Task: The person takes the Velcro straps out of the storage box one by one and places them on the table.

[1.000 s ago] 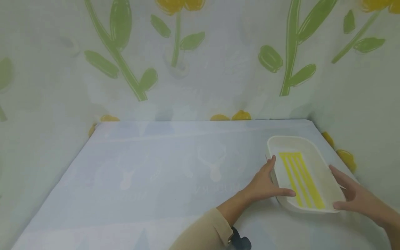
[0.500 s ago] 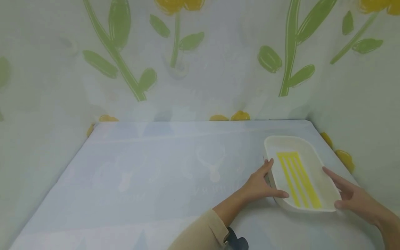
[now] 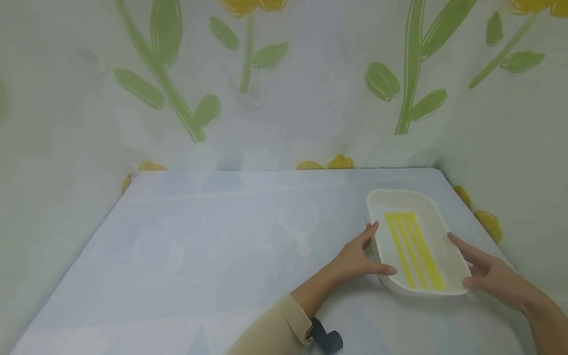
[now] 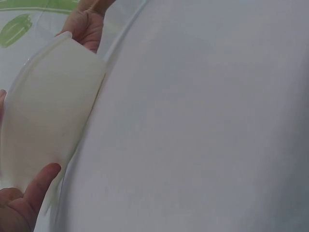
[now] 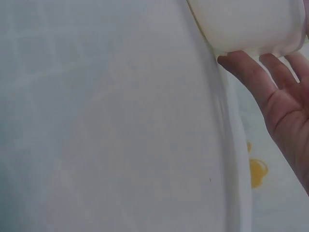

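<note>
A shallow white plastic tray [image 3: 399, 201] with rounded corners sits at the right of the table in the head view, slightly turned. Yellow stripes [image 3: 425, 254] run along its inner floor. On its left side my left hand [image 3: 352, 259] grips the wall, thumb over the near corner and fingers along the outside. My right hand [image 3: 497, 278] holds the opposite side, its thumb by the near right corner. In the left wrist view the tray's outer wall [image 4: 53, 106] shows between both hands. From the right wrist, several fingertips [image 5: 241, 63] touch the tray's edge.
The table [image 3: 199, 256] has a pale blue-white printed cover. Behind it and on both sides hang light sheets [image 3: 310, 98] with green stems and yellow flowers. The table's right edge [image 3: 470, 209] runs close beyond the tray.
The tray has slid left across the table, with both hands moving along and keeping their hold. The head view has shifted slightly.
</note>
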`<state>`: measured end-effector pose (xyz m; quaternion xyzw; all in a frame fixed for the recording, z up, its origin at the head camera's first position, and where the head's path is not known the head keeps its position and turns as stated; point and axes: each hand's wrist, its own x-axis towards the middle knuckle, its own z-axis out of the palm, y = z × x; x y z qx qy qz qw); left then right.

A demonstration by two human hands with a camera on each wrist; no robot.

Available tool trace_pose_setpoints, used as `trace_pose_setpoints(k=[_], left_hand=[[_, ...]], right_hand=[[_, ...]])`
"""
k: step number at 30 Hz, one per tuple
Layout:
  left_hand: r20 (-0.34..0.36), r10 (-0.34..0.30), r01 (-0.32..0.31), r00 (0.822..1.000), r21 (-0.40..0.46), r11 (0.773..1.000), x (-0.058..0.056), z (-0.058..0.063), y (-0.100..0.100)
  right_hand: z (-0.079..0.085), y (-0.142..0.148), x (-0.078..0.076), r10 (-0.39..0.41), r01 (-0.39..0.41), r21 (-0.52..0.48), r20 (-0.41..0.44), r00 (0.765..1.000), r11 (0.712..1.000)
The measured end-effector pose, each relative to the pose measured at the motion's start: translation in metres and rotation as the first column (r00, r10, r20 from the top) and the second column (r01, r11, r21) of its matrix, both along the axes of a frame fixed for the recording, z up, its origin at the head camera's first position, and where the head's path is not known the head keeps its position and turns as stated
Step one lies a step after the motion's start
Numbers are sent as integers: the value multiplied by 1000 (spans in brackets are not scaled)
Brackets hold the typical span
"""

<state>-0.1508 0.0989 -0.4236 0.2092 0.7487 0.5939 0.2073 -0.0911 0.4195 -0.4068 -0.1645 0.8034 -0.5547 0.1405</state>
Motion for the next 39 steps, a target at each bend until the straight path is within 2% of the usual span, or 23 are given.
trace_pose_setpoints(k=[13,20,23,26,31,39], left_hand=[[26,42,-41,999,-28,999,-8,0,-20],[43,57,-56,997,-17,998,-10,-2,-30],[42,55,-54,998,-13,998,-10,-2,-36],[29,50,-50,998,-15,999,-11,-1,-41],[17,48,-47,999,-16,999,-10,-2,-50],[-8,46,-46,999,-8,999,-9,0,-67]], right_hand=[[3,-18,-14,37,-34,-82,38,999,996],[7,-29,-19,13,-11,-31,56,998,999],[9,-34,-20,17,-13,-49,79,997,999],[9,-37,-22,21,-15,-66,95,995,998],[8,-45,-24,10,-7,-39,73,997,999],[8,-60,-28,-10,13,-30,105,994,999]])
